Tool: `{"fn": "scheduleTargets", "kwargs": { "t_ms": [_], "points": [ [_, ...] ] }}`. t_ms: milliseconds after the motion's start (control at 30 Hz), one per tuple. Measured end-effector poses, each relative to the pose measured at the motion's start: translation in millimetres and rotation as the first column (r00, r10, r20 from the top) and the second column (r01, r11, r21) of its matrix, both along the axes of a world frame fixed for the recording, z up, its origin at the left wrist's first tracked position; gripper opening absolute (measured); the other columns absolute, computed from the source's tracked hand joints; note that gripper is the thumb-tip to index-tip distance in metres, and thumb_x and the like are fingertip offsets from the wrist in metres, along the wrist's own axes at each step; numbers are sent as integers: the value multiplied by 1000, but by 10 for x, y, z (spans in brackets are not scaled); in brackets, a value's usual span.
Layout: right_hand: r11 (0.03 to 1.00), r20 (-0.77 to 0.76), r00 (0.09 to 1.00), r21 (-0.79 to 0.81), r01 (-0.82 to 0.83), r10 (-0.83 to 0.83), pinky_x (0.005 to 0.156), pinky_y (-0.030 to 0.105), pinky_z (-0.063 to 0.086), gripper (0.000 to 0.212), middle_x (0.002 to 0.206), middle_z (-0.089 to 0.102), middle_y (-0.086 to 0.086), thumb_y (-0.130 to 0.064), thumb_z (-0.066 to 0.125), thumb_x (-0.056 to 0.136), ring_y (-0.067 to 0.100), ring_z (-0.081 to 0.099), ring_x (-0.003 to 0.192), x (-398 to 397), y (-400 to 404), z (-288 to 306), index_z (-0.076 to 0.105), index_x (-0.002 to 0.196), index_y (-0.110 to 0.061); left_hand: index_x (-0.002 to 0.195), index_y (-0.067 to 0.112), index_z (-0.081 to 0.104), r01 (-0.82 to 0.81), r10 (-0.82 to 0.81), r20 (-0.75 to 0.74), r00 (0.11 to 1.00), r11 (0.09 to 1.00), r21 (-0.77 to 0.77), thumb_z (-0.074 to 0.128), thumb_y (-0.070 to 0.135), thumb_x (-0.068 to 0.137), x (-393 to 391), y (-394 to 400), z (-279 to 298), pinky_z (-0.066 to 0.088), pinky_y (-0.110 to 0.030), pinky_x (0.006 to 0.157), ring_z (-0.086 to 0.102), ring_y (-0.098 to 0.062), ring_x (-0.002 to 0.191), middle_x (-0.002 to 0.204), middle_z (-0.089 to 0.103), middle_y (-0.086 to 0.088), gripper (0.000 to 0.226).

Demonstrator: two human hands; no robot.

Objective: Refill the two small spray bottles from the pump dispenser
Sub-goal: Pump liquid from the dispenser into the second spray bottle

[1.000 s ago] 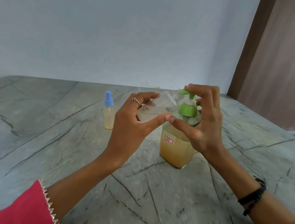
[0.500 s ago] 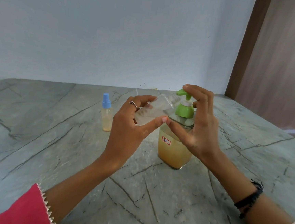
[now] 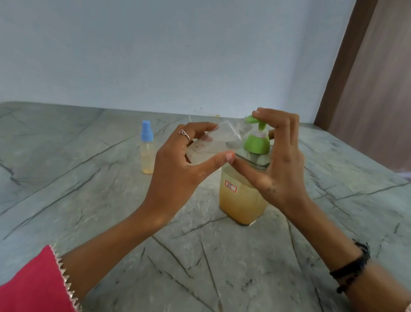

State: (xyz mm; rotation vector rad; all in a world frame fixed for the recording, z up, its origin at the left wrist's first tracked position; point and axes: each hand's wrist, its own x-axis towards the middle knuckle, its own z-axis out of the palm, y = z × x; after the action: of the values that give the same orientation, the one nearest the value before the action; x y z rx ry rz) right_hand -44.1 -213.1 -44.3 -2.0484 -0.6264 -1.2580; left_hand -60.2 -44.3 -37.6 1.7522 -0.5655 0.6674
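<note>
A clear pump dispenser [image 3: 241,199] with a green pump head [image 3: 256,141] and amber liquid stands mid-table. My left hand [image 3: 183,169] holds a small clear spray bottle [image 3: 217,142] tilted, its open mouth up against the green spout. My right hand [image 3: 277,162] wraps the pump, fingertips on top of the spout and thumb under the bottle. A second small spray bottle [image 3: 147,148] with a blue cap stands upright to the left, part full of amber liquid.
The grey-green marble table [image 3: 72,194] runs to a pale wall behind. A brown door frame and wooden panel [image 3: 379,84] stand at the right. The table's right edge drops off near the far right.
Both hands stay on the bottle and the pump in the same grip. The view has shifted slightly, and my right fingers sit a little lower on the spout.
</note>
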Motion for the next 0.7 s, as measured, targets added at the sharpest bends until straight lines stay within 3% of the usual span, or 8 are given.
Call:
{"fn": "scheduleTargets", "kwargs": {
  "t_ms": [200, 500, 700],
  "points": [
    [999, -10, 1000, 32, -3, 4, 60, 25, 51, 57, 112, 37, -9, -53, 66, 72, -15, 46, 93, 0, 17, 36, 40, 115, -27, 107, 27, 58, -5, 5, -11, 1000, 1000, 0, 69, 44, 67, -9, -9, -8, 43, -5, 74, 57, 4, 98, 104, 61, 8, 45],
    [1000, -23, 1000, -1, 8, -8, 54, 9, 43, 70, 125, 32, -12, -56, 64, 74, -15, 47, 92, -4, 6, -22, 32, 130, -28, 105, 32, 56, 1, -1, -14, 1000, 1000, -4, 68, 45, 65, -6, 0, -6, 44, -6, 77, 56, 4, 99, 104, 60, 11, 43],
    [1000, -20, 1000, -7, 10, -10, 60, 29, 55, 67, 125, 34, -12, -55, 63, 75, -16, 44, 100, 8, -16, -25, 36, 130, -28, 105, 31, 56, -11, 11, -1, 1000, 1000, 5, 67, 45, 66, -5, -2, -2, 43, -5, 76, 57, 3, 100, 104, 61, 11, 43]
  ]
}}
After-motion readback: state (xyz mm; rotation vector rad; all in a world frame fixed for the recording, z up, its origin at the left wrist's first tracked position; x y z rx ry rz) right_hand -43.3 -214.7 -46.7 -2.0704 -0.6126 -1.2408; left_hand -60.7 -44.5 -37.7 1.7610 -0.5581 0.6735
